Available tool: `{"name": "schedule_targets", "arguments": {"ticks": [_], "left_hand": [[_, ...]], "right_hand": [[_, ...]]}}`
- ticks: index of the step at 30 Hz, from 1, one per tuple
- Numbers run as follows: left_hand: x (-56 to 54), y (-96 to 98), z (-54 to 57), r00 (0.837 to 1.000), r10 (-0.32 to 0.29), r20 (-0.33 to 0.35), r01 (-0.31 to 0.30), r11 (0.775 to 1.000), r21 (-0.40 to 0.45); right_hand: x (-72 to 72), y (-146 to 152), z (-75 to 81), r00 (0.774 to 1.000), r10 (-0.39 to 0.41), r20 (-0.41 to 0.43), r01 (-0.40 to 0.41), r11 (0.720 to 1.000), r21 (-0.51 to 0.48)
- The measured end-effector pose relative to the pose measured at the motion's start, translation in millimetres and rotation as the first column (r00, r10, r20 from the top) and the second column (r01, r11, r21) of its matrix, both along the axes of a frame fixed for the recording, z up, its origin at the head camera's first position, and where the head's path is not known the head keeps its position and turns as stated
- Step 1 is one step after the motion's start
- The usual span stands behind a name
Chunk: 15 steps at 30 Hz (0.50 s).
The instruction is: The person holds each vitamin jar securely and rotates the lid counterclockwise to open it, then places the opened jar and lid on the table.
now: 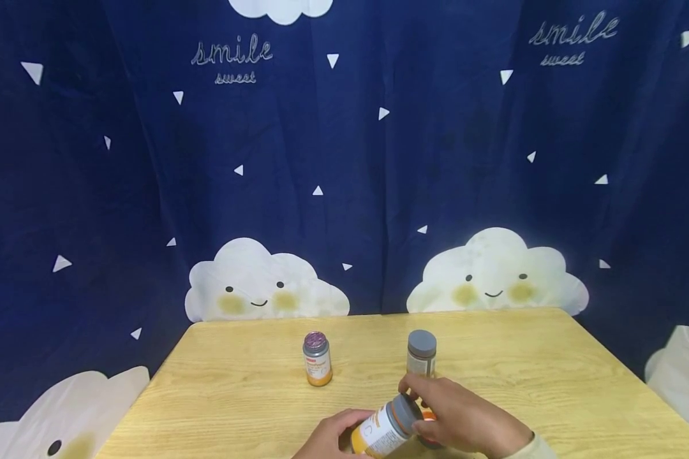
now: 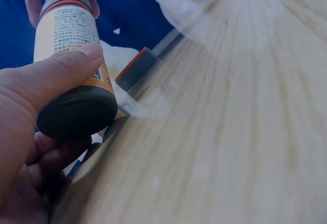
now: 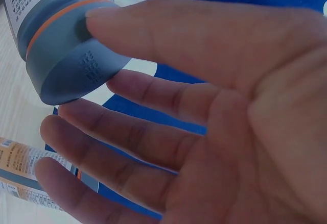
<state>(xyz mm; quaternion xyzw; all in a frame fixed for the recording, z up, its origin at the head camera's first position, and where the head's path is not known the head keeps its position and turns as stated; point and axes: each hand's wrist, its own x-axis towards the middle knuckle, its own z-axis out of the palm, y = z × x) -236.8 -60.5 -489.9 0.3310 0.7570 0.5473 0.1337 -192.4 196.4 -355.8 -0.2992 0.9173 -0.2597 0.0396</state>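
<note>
My left hand [image 1: 330, 438] grips a white-and-orange supplement bottle [image 1: 377, 436] near the table's front edge. The bottle leans to the right, with a "C" marked on its label. Its grey cap [image 3: 76, 55] is on, above an orange ring. My right hand [image 1: 465, 413] holds this cap between thumb and fingertips, its thumb tip on the cap's side in the right wrist view. A loose cap [image 1: 428, 428] with an orange-red rim lies on the table, partly hidden by the right hand. The left wrist view shows that loose cap [image 2: 135, 71] beyond the bottle.
An uncapped bottle [image 1: 318, 364] with a shiny purple seal over its mouth stands at left on the wooden table [image 1: 235, 389]. Behind the right hand stands another bottle [image 1: 422, 354] with a grey cap. A dark blue curtain [image 1: 344, 140] with clouds hangs behind the table.
</note>
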Motion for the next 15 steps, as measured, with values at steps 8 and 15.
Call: {"name": "schedule_targets", "arguments": {"ticks": [8,15], "left_hand": [[0.8,-0.3,-1.2,0.999,-0.035,0.016,0.034,0.999,0.03],[1.8,-0.8,-1.1,0.999,-0.036,-0.013,0.037,0.999,0.038]], "right_hand": [[2.9,0.3,-0.9,0.998,-0.042,-0.038,0.043,0.999,0.025],[0.3,-0.1,0.4,0.997,-0.076,0.005,0.075,0.997,0.02]]}}
